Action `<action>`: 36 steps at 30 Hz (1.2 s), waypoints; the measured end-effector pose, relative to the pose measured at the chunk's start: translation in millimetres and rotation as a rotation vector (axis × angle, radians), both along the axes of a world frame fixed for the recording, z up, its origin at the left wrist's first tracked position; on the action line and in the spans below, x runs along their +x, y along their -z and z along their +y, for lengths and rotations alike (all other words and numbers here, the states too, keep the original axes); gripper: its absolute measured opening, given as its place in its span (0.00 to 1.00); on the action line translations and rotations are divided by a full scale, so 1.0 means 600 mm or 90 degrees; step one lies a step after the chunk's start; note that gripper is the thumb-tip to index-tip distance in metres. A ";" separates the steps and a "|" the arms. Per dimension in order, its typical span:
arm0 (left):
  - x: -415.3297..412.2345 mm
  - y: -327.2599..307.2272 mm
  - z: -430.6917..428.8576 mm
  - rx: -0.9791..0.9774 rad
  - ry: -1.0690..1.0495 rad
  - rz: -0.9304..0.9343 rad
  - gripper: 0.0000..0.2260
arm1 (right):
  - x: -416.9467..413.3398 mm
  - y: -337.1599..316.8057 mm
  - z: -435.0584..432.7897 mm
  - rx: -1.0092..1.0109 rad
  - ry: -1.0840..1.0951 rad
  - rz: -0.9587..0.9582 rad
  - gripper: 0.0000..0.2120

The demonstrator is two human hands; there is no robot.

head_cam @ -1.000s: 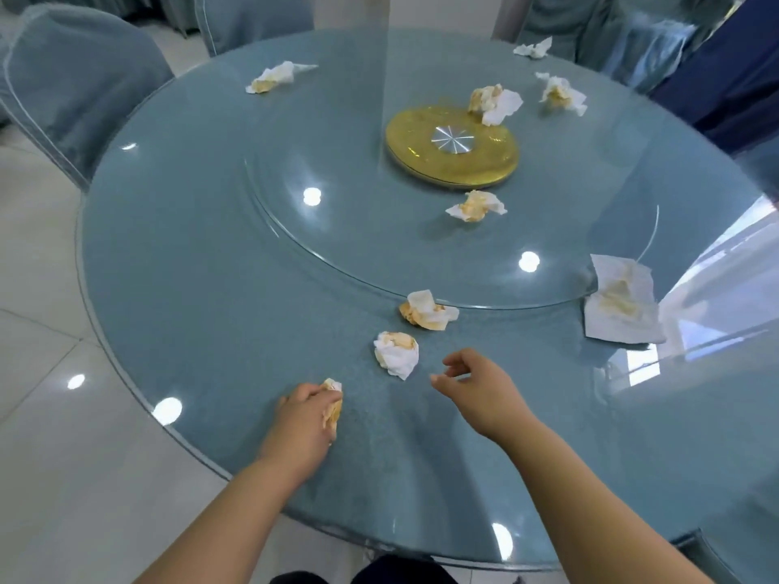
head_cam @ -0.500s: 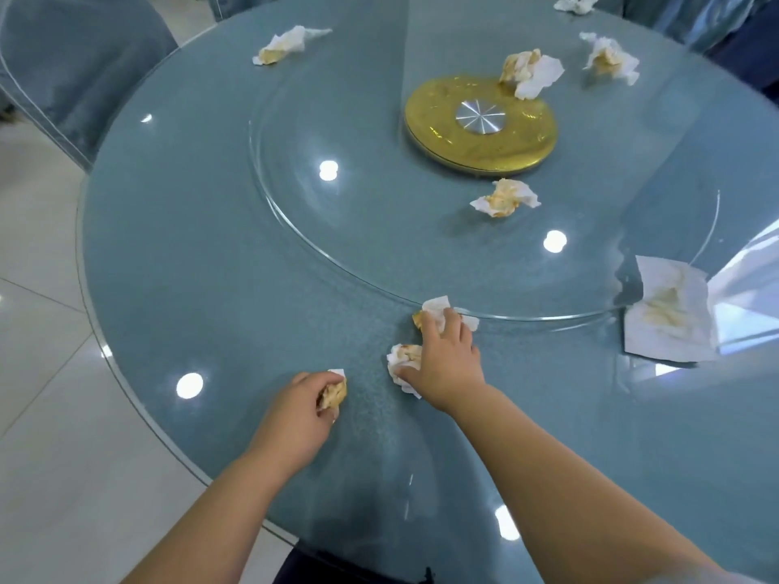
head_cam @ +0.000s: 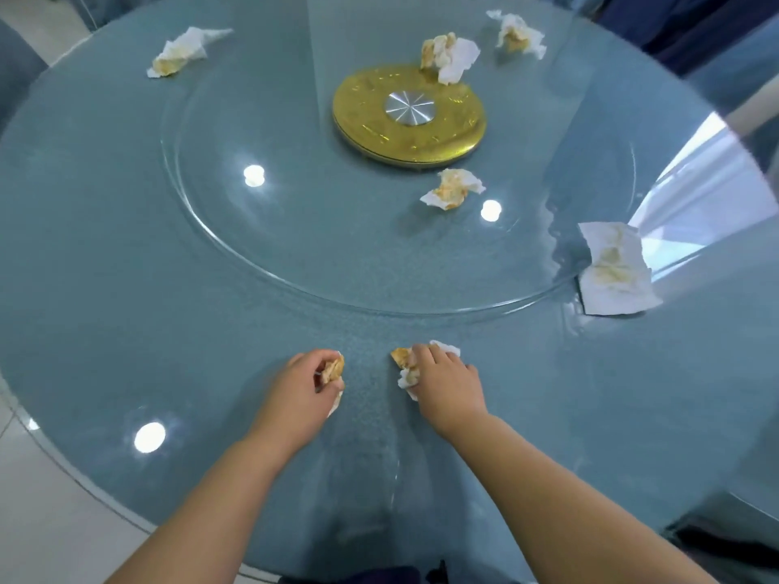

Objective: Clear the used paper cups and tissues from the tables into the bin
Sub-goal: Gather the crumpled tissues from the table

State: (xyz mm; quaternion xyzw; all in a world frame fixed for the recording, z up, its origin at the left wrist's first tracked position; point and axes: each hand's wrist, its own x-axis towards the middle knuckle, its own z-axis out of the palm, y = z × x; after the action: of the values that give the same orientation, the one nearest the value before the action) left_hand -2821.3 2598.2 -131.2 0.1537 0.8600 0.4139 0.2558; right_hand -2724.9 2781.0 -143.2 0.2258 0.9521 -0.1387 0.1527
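Observation:
My left hand (head_cam: 300,383) grips a small stained tissue ball (head_cam: 334,367) at the near part of the round blue glass table (head_cam: 105,255). My right hand (head_cam: 444,383) lies curled over crumpled stained tissues (head_cam: 405,366), gathering them against the table. Several more stained tissues lie further out: one (head_cam: 453,189) on the glass turntable near the gold hub, a flat one (head_cam: 613,269) at the right, one (head_cam: 449,56) behind the hub, one (head_cam: 516,33) at the far right and one (head_cam: 181,52) at the far left. No cup or bin is in view.
A raised glass turntable (head_cam: 253,263) with a gold centre hub (head_cam: 409,113) fills the table's middle. Pale tiled floor (head_cam: 46,520) shows at the lower left. Covered chairs (head_cam: 17,61) stand past the far left edge, dark fabric (head_cam: 695,23) at the top right.
My right hand reached forward onto the two near tissues, then drew them back toward me, bunched under the fingers. My left hand kept its tissue. The view moved closer over the table.

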 end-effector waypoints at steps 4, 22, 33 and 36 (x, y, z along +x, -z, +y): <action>-0.009 0.001 0.040 0.028 0.048 0.017 0.11 | 0.046 -0.001 0.017 -0.015 0.091 -0.034 0.18; 0.049 -0.044 0.322 0.130 0.023 0.084 0.09 | 0.173 -0.067 0.335 0.066 0.358 0.115 0.17; 0.046 -0.058 0.445 0.096 -0.047 0.147 0.07 | 0.082 -0.054 0.553 0.062 0.232 -0.021 0.25; 0.033 -0.054 0.460 0.075 -0.060 0.156 0.07 | 0.060 -0.031 0.572 -0.033 0.215 -0.062 0.31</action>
State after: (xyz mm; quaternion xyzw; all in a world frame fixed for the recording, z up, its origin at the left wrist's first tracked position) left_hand -2801.4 2874.0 -99.0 0.1775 0.8653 0.4531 0.1200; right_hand -2688.9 3124.2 -124.8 0.3850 0.8881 -0.1762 0.1789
